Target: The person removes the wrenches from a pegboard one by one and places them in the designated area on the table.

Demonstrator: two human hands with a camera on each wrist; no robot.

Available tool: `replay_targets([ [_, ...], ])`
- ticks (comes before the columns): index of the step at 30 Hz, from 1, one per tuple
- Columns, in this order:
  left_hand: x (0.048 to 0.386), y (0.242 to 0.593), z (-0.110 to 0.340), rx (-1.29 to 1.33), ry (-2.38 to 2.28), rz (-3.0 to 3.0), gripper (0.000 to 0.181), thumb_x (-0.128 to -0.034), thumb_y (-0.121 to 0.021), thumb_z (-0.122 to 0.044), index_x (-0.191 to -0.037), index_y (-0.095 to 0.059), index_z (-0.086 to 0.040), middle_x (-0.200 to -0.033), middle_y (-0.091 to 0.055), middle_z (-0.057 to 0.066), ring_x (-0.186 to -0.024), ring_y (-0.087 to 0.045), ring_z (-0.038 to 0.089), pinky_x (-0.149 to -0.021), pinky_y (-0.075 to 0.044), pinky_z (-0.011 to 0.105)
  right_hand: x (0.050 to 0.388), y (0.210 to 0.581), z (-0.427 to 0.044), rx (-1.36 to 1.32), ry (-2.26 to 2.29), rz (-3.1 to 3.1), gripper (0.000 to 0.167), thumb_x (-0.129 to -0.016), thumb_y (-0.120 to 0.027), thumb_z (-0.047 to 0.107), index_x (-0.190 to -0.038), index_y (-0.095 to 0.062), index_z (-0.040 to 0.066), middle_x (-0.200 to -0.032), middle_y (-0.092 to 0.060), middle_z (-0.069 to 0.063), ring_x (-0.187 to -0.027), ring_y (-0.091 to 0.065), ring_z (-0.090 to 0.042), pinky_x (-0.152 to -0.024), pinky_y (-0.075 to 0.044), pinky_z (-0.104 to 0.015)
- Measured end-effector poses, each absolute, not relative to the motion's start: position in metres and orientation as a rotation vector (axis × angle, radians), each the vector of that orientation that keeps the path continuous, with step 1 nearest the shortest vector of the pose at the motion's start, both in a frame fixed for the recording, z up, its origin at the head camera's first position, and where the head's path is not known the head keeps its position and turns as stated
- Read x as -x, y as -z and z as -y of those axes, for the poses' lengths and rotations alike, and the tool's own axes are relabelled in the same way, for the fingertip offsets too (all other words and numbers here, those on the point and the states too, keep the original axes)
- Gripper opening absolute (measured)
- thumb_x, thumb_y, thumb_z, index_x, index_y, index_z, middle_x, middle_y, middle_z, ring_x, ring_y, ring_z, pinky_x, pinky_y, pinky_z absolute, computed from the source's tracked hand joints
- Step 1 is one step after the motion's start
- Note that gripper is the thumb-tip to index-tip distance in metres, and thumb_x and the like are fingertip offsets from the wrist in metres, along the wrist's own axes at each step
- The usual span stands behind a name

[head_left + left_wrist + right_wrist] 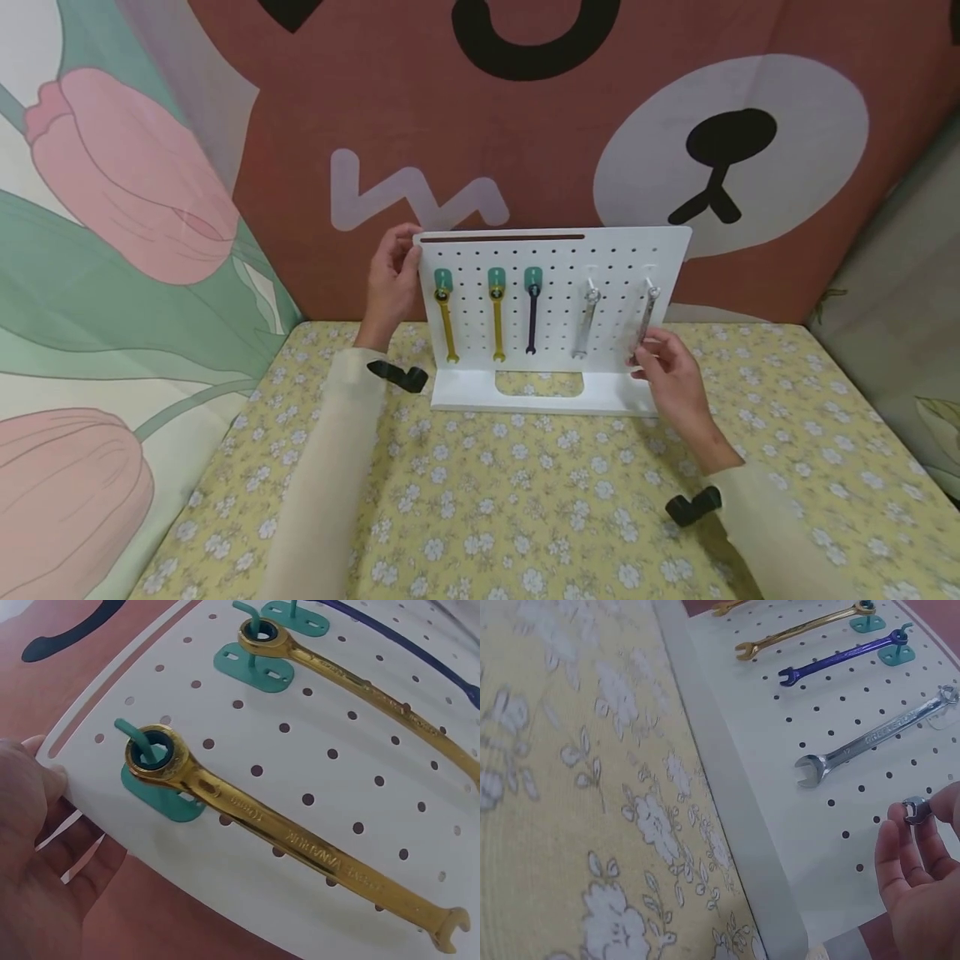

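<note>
A white pegboard (480,333) stands upright on its base, with several combination wrenches hanging from its hooks. My left hand (392,287) grips the board's upper left corner, thumb in front and fingers behind. Nearest to it hangs a gold wrench (277,836) on a green hook; a second gold wrench (497,329) and a purple wrench (533,323) follow to the right. A silver wrench (877,739) hangs from a clear hook. At the far right, my right hand (675,379) pinches the lower open end of another silver wrench (647,312), whose ring end is at its hook.
The table wears a yellow floral cloth (487,500). Behind the board hangs a brown cloth with a cartoon bear face (525,150); a tulip-print cloth (135,175) is at the left. The pegboard's base (540,404) has a cut-out in its middle.
</note>
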State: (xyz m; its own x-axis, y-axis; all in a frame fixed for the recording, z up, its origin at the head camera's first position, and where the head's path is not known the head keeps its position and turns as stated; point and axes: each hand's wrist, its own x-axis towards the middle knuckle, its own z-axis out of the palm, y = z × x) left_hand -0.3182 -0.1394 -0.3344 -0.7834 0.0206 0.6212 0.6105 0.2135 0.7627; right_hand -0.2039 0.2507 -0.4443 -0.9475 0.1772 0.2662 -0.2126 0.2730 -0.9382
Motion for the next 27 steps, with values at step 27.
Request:
replay_targets([
  [27,0.318,0.333,0.144,0.584,1.601,2.052,0.028,-0.1082,-0.053,-0.008,-0.136,-0.055,-0.005,-0.105,-0.059,0.014,-0.085,-0.054,0.027,-0.075,-0.048,0.033,0.178,0.416,-0.263,-0.268,-1.822,2.178,0.034,-0.105,-0.056,0.004,-0.137,-0.047,-0.007,-0.106,-0.060,-0.014,-0.084,-0.066,-0.014,-0.068,-0.057,-0.024],
])
